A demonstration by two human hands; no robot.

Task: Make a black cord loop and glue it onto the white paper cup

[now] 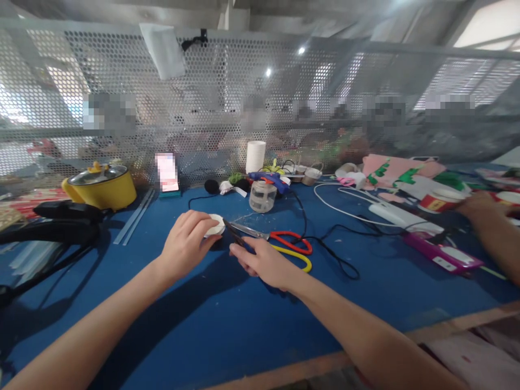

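My left hand (187, 238) is closed round a small white cup (215, 226), its round rim turned partly up. My right hand (262, 262) grips a slim black tool (233, 234) whose tip reaches the edge of the cup; its exact kind does not show clearly, and my fingers hide its lower part. Just behind my right hand lie scissors (290, 241) with one red and one yellow handle loop, blades pointing towards the cup. Beyond them, a blue glue gun (270, 177) rests by a clear plastic jar (262, 196).
A yellow electric pot (103, 187) stands left, near a lit phone (167, 172) and clear glue sticks (136, 216). White stacked cups (255, 157) stand at the back. Cables and a purple-white power strip (442, 254) lie right, beside another person's hand (481, 208).
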